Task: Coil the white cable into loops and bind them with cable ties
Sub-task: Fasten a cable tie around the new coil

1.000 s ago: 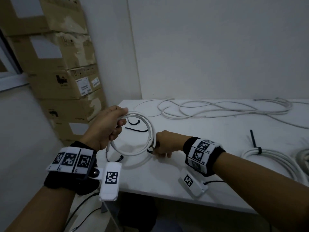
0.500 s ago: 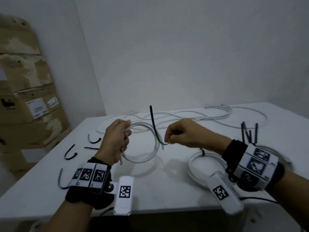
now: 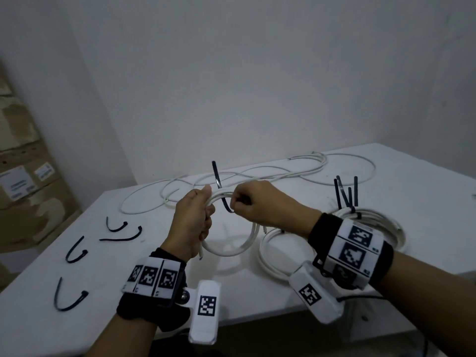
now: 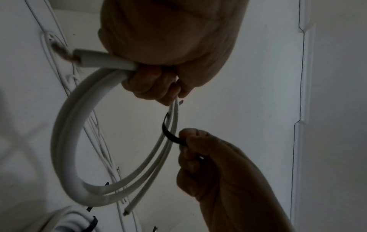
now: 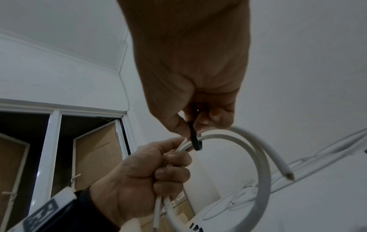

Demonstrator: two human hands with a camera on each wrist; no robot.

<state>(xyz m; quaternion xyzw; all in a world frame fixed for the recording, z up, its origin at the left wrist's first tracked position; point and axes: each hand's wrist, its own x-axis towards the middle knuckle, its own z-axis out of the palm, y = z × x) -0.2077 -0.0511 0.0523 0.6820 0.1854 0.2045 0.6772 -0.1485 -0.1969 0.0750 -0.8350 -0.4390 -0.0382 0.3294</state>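
My left hand (image 3: 194, 222) grips a small coil of white cable (image 3: 231, 249) and holds it just above the white table (image 3: 134, 276). The same coil (image 4: 67, 141) hangs below that fist in the left wrist view, one cut end sticking out. My right hand (image 3: 247, 204) pinches a black cable tie (image 3: 217, 180) that curves round the coil's strands near the left fist, its tail pointing up. The right wrist view shows the tie (image 5: 194, 139) between thumb and finger, hooked over the cable (image 5: 238, 141).
Several loose black cable ties (image 3: 74, 251) lie on the table's left side. Bound coils (image 3: 371, 225) with upright tie tails sit at the right. Loose white cable (image 3: 257, 173) sprawls along the far edge. Cardboard boxes (image 3: 23, 176) stack at the left wall.
The head view swung right and the boxes slid out of frame. My right hand lifted a black tie from the table up to the coil, moving closer to my left hand.
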